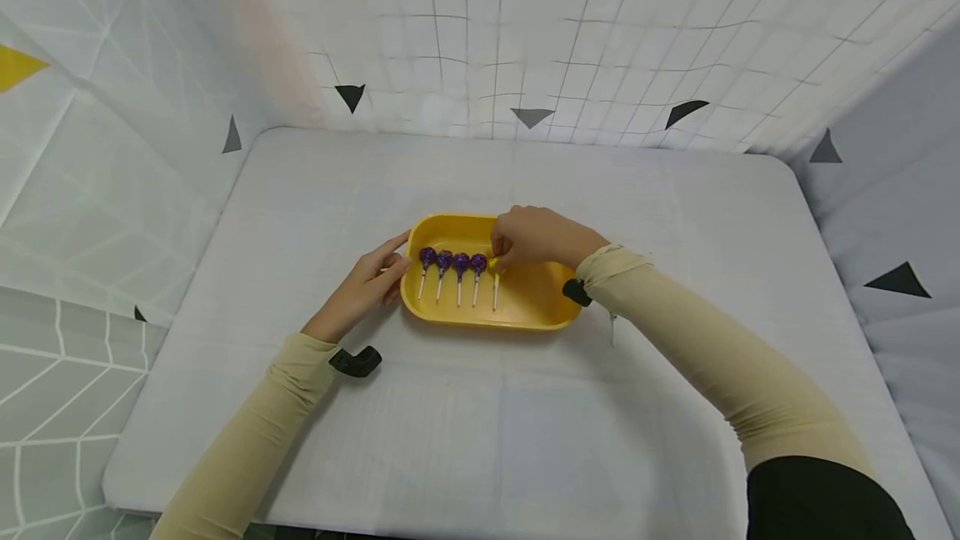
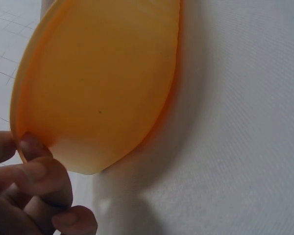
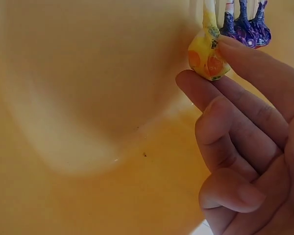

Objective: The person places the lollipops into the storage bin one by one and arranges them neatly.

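Observation:
A yellow oval tray (image 1: 525, 322) sits in the middle of the table. Several purple-wrapped lollipops (image 1: 461, 262) lie side by side in its left half, sticks toward the near edge. My right hand (image 1: 540, 233) reaches into the tray and pinches a yellow-wrapped lollipop (image 3: 208, 56) by its candy head, at the right end of the purple row. Orange spots show on its wrapper, and its white stick points toward the near side. At the tray's left end, my left hand (image 1: 369, 280) holds the rim (image 2: 14, 107) with curled fingers.
A thin white stick (image 1: 612, 330) shows below the right sleeve, its upper part hidden by the arm. The table (image 1: 450, 423) has a white cover. White patterned cloth (image 1: 480, 40) walls stand at the back and sides. Black devices (image 1: 356, 362) are worn at both wrists.

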The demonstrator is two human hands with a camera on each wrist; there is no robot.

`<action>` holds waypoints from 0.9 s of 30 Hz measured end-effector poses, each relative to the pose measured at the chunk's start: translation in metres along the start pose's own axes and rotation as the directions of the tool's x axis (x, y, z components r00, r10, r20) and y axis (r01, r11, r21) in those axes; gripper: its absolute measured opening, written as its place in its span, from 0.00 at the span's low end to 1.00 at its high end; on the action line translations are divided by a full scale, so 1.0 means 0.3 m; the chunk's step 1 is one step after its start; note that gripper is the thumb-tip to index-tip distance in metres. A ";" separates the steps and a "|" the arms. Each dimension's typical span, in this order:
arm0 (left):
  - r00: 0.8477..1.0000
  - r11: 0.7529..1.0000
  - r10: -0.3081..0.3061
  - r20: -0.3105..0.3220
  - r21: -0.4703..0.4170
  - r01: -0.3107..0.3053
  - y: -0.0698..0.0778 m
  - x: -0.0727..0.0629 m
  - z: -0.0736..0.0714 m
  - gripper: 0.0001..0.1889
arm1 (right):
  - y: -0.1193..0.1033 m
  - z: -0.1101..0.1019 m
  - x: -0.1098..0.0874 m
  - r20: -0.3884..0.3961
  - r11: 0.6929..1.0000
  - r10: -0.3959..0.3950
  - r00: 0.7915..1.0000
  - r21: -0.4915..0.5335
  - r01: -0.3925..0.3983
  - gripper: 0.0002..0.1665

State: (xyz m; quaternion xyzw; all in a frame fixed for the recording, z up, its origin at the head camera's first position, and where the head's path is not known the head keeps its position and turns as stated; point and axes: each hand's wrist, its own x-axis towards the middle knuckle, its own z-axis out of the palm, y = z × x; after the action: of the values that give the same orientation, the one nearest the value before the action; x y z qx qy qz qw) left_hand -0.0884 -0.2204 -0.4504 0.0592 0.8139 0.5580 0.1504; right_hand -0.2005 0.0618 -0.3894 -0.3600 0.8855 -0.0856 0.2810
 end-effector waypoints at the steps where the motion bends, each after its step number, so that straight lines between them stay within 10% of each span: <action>1: 1.000 1.000 0.002 0.001 0.002 -0.002 0.001 0.000 0.000 0.28 | -0.001 0.000 0.000 -0.001 1.000 0.001 1.000 0.001 -0.001 0.13; 27: 1.000 1.000 0.013 0.012 -0.010 -0.013 0.004 0.003 0.000 0.29 | 0.001 0.012 0.012 -0.020 1.000 -0.004 1.000 0.002 0.004 0.13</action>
State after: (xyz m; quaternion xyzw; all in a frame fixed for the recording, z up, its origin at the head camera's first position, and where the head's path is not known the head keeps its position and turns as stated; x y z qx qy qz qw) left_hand -0.0894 -0.2198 -0.4495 0.0671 0.8097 0.5628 0.1521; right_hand -0.2006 0.0598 -0.3940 -0.3607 0.8874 -0.0907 0.2724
